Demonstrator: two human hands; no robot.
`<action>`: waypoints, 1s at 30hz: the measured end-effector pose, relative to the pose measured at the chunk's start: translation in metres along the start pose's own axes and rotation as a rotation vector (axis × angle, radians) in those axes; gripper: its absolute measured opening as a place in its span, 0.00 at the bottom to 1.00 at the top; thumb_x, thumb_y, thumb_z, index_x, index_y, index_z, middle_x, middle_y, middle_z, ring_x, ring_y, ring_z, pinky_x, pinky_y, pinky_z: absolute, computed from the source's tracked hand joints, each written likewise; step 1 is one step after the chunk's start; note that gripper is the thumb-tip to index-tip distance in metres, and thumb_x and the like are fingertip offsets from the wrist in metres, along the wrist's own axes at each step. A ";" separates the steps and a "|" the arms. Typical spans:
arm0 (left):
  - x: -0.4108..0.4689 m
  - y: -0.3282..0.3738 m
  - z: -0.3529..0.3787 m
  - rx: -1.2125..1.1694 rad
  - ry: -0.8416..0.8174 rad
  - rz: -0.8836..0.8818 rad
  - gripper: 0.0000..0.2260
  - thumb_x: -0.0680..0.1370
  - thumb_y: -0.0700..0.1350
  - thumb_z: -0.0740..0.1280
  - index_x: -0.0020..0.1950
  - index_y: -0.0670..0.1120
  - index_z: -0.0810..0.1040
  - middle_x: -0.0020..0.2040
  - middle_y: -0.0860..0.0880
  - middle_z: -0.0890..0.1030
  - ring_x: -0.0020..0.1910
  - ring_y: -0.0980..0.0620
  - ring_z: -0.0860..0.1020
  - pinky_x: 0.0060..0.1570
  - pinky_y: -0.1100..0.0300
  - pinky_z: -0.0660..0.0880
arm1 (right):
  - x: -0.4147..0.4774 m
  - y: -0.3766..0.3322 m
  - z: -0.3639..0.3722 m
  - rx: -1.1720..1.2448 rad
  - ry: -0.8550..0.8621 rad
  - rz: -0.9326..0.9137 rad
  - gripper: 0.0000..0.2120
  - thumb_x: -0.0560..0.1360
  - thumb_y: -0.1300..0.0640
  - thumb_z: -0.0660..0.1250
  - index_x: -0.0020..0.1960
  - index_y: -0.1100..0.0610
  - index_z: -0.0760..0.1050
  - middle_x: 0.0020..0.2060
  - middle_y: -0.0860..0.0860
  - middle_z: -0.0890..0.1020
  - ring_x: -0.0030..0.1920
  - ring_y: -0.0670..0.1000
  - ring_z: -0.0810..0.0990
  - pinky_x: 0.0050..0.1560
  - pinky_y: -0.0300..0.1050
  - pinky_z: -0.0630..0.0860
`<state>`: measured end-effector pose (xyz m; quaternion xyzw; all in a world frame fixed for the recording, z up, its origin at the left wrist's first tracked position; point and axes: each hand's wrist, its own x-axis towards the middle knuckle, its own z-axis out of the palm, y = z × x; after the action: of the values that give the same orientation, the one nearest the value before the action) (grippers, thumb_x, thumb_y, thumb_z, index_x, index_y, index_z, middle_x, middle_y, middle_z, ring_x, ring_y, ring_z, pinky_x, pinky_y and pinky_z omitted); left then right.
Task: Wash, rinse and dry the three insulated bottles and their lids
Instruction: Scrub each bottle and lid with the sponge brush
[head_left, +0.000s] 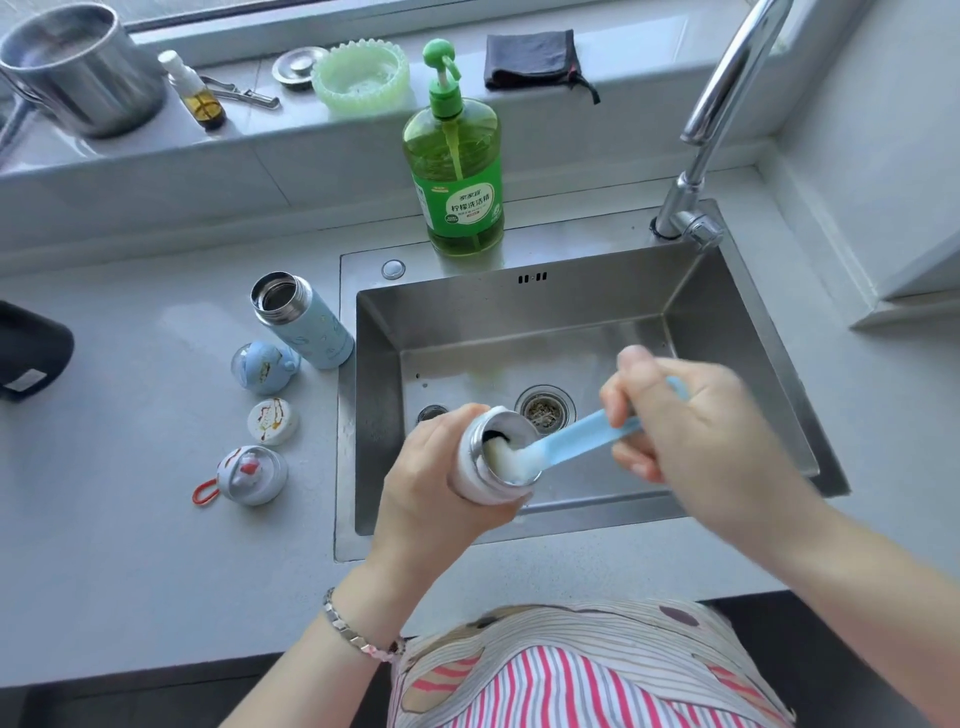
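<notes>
Head view: the left hand (431, 483) wraps around the white bottle (475, 470) over the sink (727, 322). The right hand (691, 431) grips the blue brush (582, 436), its sponge head (511, 460) in the bottle's mouth. I think soap may make the bottle slip and fall.

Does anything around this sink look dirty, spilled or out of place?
The small white lid on the counter left of the sink bears brown and orange streaks, perhaps dried stains or a print. Nothing looks spilled or broken.
</notes>
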<state>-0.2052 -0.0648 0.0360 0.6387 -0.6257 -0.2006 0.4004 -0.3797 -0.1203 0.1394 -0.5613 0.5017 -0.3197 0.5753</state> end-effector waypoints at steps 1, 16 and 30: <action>-0.001 -0.001 -0.001 0.001 -0.006 -0.030 0.26 0.60 0.57 0.73 0.57 0.56 0.73 0.51 0.66 0.77 0.49 0.62 0.74 0.51 0.71 0.70 | 0.000 -0.004 -0.006 -0.017 -0.001 -0.037 0.21 0.80 0.54 0.54 0.29 0.56 0.68 0.16 0.48 0.65 0.19 0.44 0.63 0.22 0.30 0.60; 0.000 -0.003 -0.001 -0.148 -0.180 -0.085 0.29 0.57 0.53 0.78 0.55 0.64 0.72 0.52 0.63 0.78 0.48 0.58 0.78 0.50 0.66 0.73 | 0.020 0.042 0.015 -0.299 -0.128 -0.275 0.18 0.78 0.47 0.55 0.29 0.48 0.65 0.20 0.44 0.71 0.23 0.43 0.69 0.30 0.30 0.64; -0.001 -0.004 0.002 -0.172 -0.171 -0.112 0.32 0.56 0.60 0.77 0.57 0.65 0.70 0.54 0.62 0.78 0.52 0.60 0.77 0.53 0.68 0.72 | 0.020 0.048 0.032 -0.395 -0.154 -0.300 0.18 0.77 0.45 0.53 0.29 0.45 0.64 0.20 0.43 0.68 0.26 0.41 0.69 0.32 0.30 0.63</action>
<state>-0.2047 -0.0647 0.0317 0.6164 -0.6016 -0.3293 0.3870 -0.3535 -0.1205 0.0841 -0.7537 0.4202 -0.2538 0.4370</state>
